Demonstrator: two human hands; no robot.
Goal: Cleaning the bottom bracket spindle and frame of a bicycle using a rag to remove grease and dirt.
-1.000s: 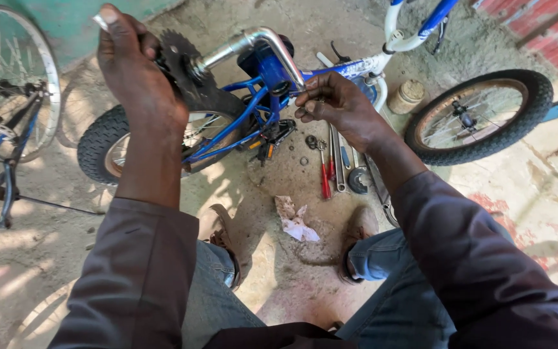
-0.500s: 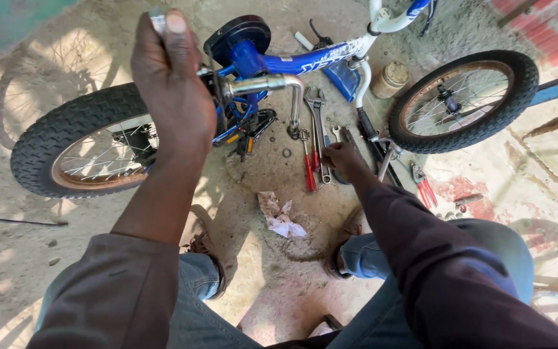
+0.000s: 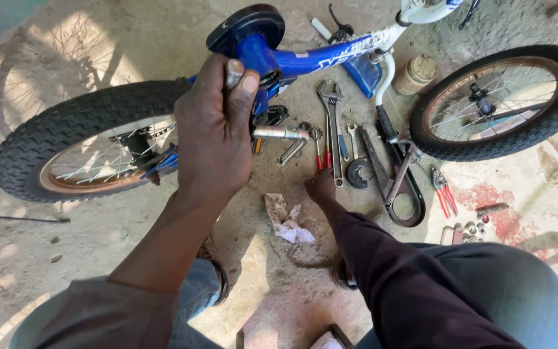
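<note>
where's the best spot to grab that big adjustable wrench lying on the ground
Probably the adjustable wrench by its long straight handle, near the lower end beside the right hand. It lies flat, head pointing away toward the blue bike frame, so come from above; red-handled tools crowd its left side.

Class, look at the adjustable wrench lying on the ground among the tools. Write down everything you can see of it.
The adjustable wrench is long, grey and metallic-looking, dull and worn. It lies flat on the sandy ground, jaw end pointing toward the blue bike frame, handle toward the person. A red-handled tool lies close alongside, a small spanner on its other side. The right hand reaches near its handle end; contact cannot be told.
</note>
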